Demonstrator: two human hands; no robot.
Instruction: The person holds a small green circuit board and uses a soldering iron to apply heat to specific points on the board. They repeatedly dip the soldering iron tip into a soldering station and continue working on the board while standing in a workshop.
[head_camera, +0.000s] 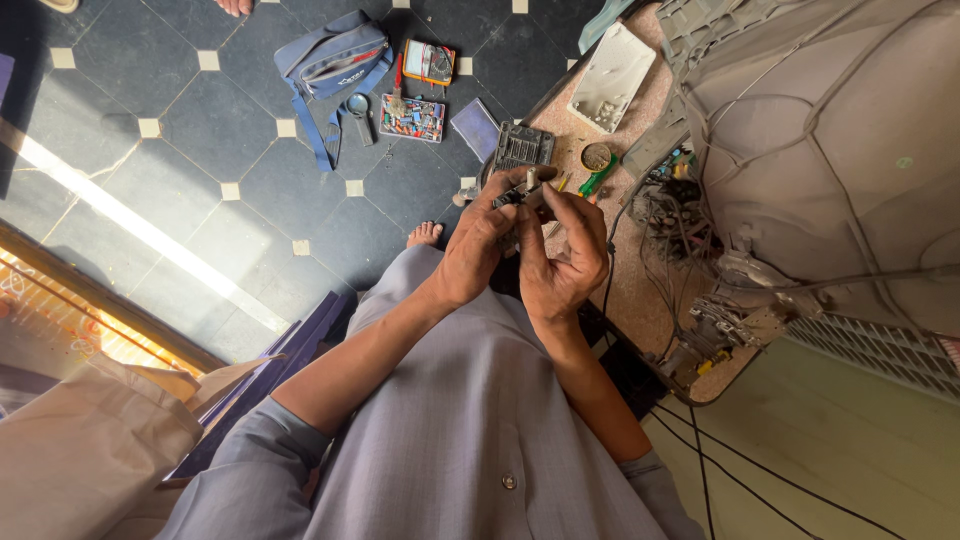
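Observation:
Both my hands meet in the middle of the view over a small dark electronic part (517, 193). My left hand (478, 240) pinches it from the left with thumb and fingertips. My right hand (562, 255) grips it from the right, fingers curled around it. The part is mostly hidden by my fingers. Right beside my hands stands the open back of an old tube television (830, 140) with tangled wires and a circuit board (690, 215) on a speckled table (630, 290).
On the dark tiled floor lie a blue bag (335, 60), a magnifying glass (358, 108), a small box of coloured parts (412, 118), a multimeter (429, 62) and a dark slotted cover (522, 148). A white tray (610, 80) and a solder reel (596, 156) sit on the table. Black cables (740, 470) trail lower right.

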